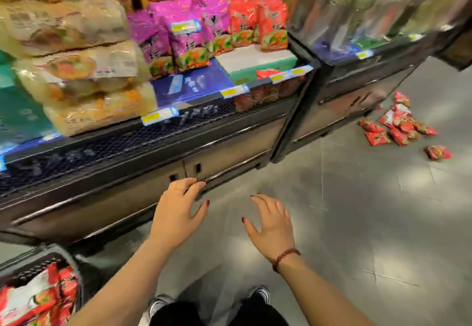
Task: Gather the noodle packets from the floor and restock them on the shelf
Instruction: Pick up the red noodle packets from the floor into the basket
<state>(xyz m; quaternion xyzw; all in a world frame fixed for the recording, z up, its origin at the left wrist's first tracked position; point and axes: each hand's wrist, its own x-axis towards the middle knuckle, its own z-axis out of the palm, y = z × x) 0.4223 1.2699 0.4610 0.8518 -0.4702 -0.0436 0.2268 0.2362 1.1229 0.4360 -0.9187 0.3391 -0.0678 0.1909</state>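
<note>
Looking down at the black mesh basket (pixel 43 252) by our left elbow, we are seeing it holding red foil noodle packets (pixel 33 297), heaped up against its rim. We are holding our left hand (pixel 176 213) and right hand (pixel 273 228) out low before us, the fingers (pixel 194 185) spread and released, grasping nothing. Whether the left hand is touching the dark cabinet front (pixel 229 151) below the shelf, we cannot tell.

On the grey tiled floor (pixel 357 210), the scattered red noodle packets (pixel 398 126) are lying well apart from our hands, off to the right at the foot of the next black shelf unit (pixel 357 90). One lone red packet (pixel 438 152) is sitting just beside the pile.

On the blue-lined shelf (pixel 194 88), shiny purple packets (pixel 178 31) are standing upright next to matching red packets (pixel 255 19), and a bare white patch (pixel 255 57) is showing in front of the red ones. To the left, pale clear-wrapped noodle bundles (pixel 84 65) are lying stacked one on another. Bare floor is lying between us and the pile.
</note>
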